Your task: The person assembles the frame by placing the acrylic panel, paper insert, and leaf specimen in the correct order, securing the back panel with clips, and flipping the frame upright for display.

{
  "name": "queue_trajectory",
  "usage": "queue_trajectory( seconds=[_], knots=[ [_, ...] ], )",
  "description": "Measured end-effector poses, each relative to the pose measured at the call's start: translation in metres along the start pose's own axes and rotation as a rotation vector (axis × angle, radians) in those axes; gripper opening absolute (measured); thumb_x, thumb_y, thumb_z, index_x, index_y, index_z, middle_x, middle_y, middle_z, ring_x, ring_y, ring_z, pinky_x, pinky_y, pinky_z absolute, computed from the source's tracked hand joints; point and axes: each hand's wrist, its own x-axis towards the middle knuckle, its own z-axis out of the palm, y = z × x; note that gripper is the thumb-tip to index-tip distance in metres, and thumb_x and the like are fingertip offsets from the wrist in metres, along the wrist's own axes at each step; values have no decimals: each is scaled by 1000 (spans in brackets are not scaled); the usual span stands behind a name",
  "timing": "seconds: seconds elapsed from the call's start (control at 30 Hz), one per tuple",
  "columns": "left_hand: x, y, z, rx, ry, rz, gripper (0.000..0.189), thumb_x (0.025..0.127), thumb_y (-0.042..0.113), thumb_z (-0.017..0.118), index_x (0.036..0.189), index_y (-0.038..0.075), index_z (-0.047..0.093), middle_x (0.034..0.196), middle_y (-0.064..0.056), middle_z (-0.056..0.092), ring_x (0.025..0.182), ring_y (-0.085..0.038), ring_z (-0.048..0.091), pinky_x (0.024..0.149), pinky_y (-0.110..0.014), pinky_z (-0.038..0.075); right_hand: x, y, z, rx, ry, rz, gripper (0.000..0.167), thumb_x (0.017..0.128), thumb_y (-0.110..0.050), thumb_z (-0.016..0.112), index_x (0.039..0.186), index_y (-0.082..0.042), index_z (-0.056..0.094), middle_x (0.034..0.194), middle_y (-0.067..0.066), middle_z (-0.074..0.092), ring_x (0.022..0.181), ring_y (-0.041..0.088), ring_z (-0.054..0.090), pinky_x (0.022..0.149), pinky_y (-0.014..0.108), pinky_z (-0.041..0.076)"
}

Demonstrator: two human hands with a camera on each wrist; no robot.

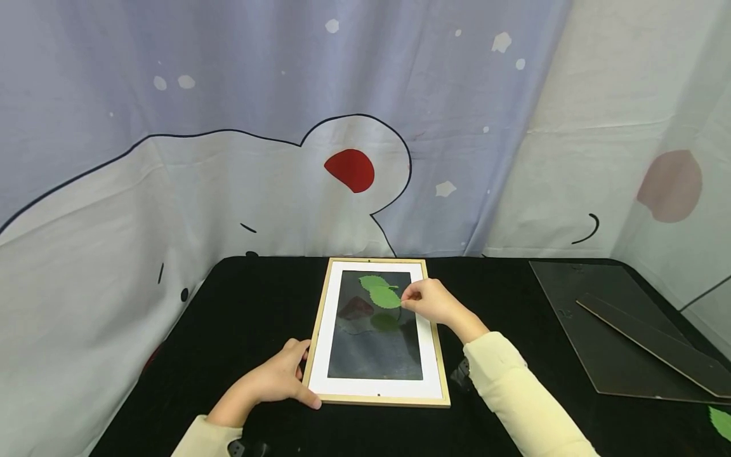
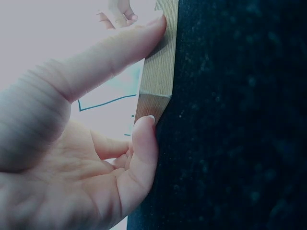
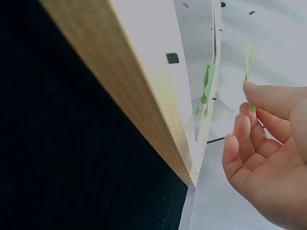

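A picture frame (image 1: 377,400) with a light wooden border, white mat and dark glassy middle lies on the black table. My left hand (image 1: 280,374) holds it at the near left corner; the left wrist view shows the thumb and a curled finger at the wooden corner (image 2: 156,93). Over the far part of the glass, my right hand (image 1: 434,301) pinches a green leaf (image 1: 384,297) between thumb and fingers. In the right wrist view this leaf (image 3: 249,67) stands edge-on, apart from the glass. Another green leaf (image 1: 370,280) lies on the glass just beyond.
At the right lies a large dark board (image 1: 571,336) with a narrower dark strip (image 1: 657,346) across it. Part of another green leaf (image 1: 722,421) shows at the right edge. A printed curtain (image 1: 274,197) hangs behind the black-covered table (image 1: 263,304).
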Motion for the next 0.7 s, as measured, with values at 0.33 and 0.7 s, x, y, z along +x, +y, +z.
queue_trajectory(
  seconds=[0.33,0.7],
  knots=[
    [0,0,0,4,3,5,100,56,15,91,137,-6,38,111,-15,41,79,-23,46,65,-32,42,8,3,7,-28,-9,-11,6,86,-7,68,82,-4,71,74,0,65,68,9,54,65,27,46],
    [0,0,1,5,6,-1,100,56,14,91,138,-7,37,111,-15,41,79,-23,45,65,-32,42,12,1,8,-28,-50,18,7,86,-8,68,81,-4,70,73,-1,64,66,10,51,62,26,43]
  ],
)
